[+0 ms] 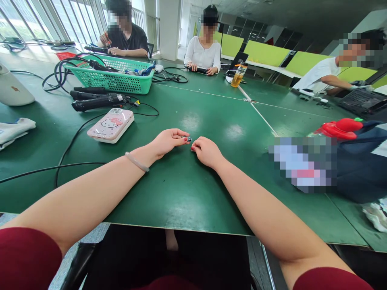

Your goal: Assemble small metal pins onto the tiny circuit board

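Note:
Over the green table [169,193], my left hand [167,143] pinches a small shiny metallic piece [189,139] between thumb and fingers. The piece is too small to name. Just to its right, my right hand [208,152] is closed, its fingertips curled together and close to the piece without clearly touching it. Whatever those right fingers hold, if anything, is hidden. A pink cartoon-cat box [111,124], shaped like a power bank or phone stack, lies left of my left hand.
Black hand-held tools [98,102] with cables lie beside a green basket [115,80] at the left. An orange-capped bottle [238,75] stands farther back. On the right are a red object [340,129] and a dark bag [359,169]. Several people sit around the table.

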A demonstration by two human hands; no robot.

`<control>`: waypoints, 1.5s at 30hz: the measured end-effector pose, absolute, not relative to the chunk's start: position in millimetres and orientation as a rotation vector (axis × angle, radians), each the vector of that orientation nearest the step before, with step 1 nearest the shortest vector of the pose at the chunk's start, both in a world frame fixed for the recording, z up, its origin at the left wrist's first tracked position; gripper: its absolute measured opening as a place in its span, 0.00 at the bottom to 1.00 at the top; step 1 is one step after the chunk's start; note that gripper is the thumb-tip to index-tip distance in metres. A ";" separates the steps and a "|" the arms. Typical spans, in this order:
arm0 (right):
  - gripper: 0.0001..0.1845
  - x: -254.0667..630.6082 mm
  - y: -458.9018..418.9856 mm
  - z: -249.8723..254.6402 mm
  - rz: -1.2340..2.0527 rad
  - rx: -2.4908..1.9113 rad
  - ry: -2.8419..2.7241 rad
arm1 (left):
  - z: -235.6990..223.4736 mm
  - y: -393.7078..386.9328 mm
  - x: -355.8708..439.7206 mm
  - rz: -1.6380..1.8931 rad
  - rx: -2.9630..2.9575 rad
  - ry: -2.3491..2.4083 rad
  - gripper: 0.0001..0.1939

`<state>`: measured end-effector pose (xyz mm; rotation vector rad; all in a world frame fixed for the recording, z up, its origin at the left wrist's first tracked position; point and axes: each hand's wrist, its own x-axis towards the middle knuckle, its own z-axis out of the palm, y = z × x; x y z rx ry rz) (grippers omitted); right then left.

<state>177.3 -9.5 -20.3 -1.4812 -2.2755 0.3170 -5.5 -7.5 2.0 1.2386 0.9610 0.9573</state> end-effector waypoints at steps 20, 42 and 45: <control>0.05 192.2 -11.3 -12.5 0.402 -1.462 -2.256 | -5.2 -4.4 -6.3 0.901 1.405 1.025 0.20; 0.06 179.0 -14.4 -13.6 0.236 -1.463 -2.376 | -4.5 -5.6 -3.4 0.913 1.486 1.080 0.18; 0.07 178.9 -14.1 -14.6 0.219 -1.478 -2.379 | -2.4 -7.2 -3.4 0.887 1.539 1.117 0.17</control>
